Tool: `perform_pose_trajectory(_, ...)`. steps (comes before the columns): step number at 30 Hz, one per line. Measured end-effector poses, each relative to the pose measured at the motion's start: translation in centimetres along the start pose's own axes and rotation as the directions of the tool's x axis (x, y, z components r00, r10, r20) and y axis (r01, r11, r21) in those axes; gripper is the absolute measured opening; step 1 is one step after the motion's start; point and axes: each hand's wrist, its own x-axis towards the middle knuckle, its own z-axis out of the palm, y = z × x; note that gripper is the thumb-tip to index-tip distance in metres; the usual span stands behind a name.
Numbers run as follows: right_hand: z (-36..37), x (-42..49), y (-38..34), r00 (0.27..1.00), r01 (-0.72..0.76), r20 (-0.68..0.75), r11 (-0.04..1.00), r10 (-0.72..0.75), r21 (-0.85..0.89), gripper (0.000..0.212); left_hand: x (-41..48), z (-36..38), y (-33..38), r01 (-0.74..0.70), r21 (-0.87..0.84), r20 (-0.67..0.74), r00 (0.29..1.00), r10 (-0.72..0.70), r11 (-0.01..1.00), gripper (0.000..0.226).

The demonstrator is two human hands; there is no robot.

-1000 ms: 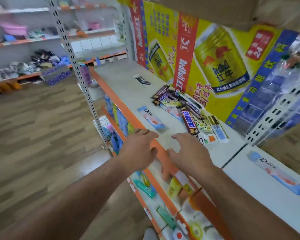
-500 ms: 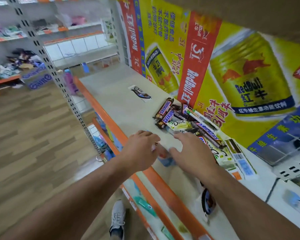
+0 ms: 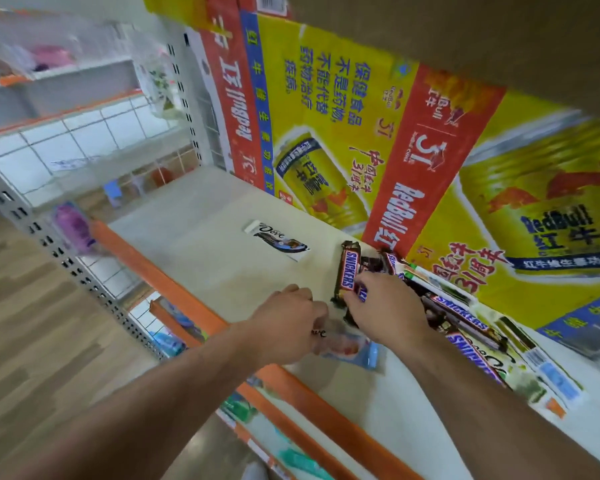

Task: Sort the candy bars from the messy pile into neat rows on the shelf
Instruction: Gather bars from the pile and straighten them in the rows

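The beige shelf [image 3: 205, 258] carries a pile [image 3: 465, 327] of candy bars. At the pile's left end the right hand [image 3: 385, 310] curls around a Snickers bar [image 3: 347, 271]. Just in front of the pile the left hand [image 3: 288, 323] pinches a blue Dove bar [image 3: 355, 349]. A hasty pull could drag neighbouring bars along.

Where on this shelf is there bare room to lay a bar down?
Bare shelf lies between the orange front edge and the lone Dove bar, and beyond it toward the far end. Crowded: the Snickers pile against the Red Bull carton.
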Motion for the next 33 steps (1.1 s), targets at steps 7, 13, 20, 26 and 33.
perform_pose_trajectory(7,0.7,2.1,-2.6,0.993,-0.116,-0.037,0.990,0.114,-0.074,0.042,0.1,-1.1,-3.4,-0.145,0.045,0.058,0.988,0.143,0.988,0.047)
perform_pose_trajectory(13,1.1,2.7,-3.4,0.994,-0.107,0.023,0.993,0.108,-0.048,0.024,0.5,-1.7,-3.6,-0.109,-0.043,0.028,0.994,0.110,0.993,0.037)
perform_pose_trajectory(20,1.2,1.3,-3.0,0.980,-0.171,0.122,0.977,0.156,0.126,0.009,0.1,-2.3,-3.6,-0.048,-0.166,0.093,0.994,0.064,0.985,0.029)
perform_pose_trajectory(26,-2.8,-1.3,-0.9,0.955,-0.287,0.157,0.644,0.253,0.709,0.005,-0.1,-3.4,-2.1,0.037,-0.517,0.133,0.990,0.037,0.855,0.015)
perform_pose_trajectory(33,-6.0,-6.4,4.6,0.957,-0.270,0.208,0.365,0.200,0.891,0.004,-0.6,-4.1,3.5,0.070,-0.790,0.129,0.990,0.053,0.609,0.013)
